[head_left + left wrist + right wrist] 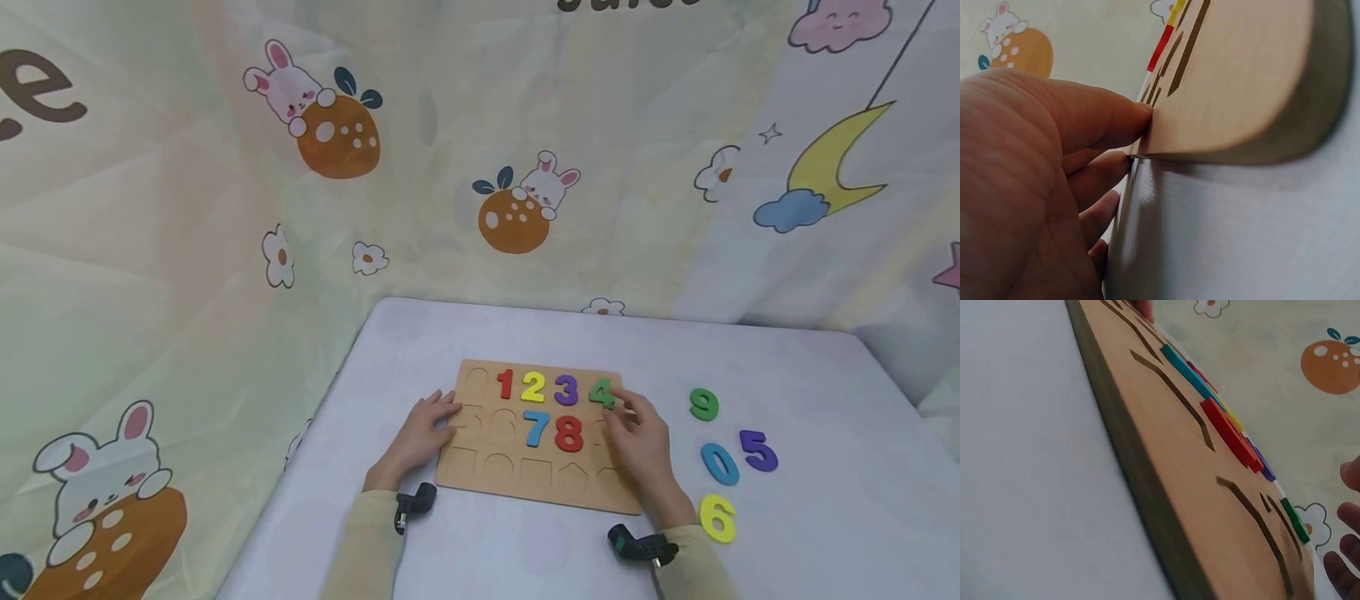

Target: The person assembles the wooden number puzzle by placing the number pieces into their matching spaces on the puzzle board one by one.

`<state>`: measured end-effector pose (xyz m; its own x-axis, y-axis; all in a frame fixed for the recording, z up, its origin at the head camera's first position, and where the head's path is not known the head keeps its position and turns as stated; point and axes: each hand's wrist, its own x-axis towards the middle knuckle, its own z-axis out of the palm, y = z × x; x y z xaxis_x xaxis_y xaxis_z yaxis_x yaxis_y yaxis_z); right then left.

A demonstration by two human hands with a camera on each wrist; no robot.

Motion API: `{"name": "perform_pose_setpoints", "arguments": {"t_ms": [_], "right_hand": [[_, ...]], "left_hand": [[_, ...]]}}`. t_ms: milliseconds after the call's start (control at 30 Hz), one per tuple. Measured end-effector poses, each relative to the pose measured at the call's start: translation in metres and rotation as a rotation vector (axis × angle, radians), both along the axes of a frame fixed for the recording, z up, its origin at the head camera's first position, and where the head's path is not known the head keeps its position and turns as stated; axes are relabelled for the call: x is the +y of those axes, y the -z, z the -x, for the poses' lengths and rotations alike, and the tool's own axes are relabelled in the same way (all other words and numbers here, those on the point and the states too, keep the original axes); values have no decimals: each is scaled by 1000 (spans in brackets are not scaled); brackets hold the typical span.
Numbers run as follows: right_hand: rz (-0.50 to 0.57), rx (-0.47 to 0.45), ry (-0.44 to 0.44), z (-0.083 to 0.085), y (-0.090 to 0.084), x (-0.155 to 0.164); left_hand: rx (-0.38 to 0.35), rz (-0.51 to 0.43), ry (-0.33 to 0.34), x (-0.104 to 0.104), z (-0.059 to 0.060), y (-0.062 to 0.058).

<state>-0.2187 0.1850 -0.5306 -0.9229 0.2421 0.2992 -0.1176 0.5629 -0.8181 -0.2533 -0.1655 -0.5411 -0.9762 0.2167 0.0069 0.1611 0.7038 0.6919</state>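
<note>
A wooden number puzzle board (480,473) lies on the table with shaped recesses. Red 1 (505,384), yellow 2 (533,387), purple 3 (567,390) and green 4 (602,393) line its top row; blue 7 (536,427) and red 8 (569,433) sit below. My left hand (422,433) holds the board's left edge, thumb (1107,115) on the rim and index finger close beneath it. Over the right edge, my right hand (641,437) is beside the green 4 with loosely bent fingers (1349,519), nothing between them.
Right of the board lie loose number pieces on the white table (825,517): green 9 (704,404), blue 0 (720,464), purple 5 (759,451) and yellow 6 (717,518). A printed cloth backdrop (450,100) hangs behind and left of the table.
</note>
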Motion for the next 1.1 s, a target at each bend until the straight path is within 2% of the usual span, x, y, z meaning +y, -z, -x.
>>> {"name": "perform_pose_setpoints", "arguments": {"t_ms": [300, 567, 900, 1100], "right_hand": [[-134, -88, 105, -6, -4, 35], [-193, -242, 217, -10, -13, 68], [-385, -418, 210, -18, -16, 89], [-432, -484, 246, -21, -20, 94]], "left_hand": [[-6, -8, 4, 1, 0, 1], [-4, 7, 14, 1, 1, 0], [-3, 5, 8, 0, 2, 1], [-9, 3, 4, -1, 0, 1]]}}
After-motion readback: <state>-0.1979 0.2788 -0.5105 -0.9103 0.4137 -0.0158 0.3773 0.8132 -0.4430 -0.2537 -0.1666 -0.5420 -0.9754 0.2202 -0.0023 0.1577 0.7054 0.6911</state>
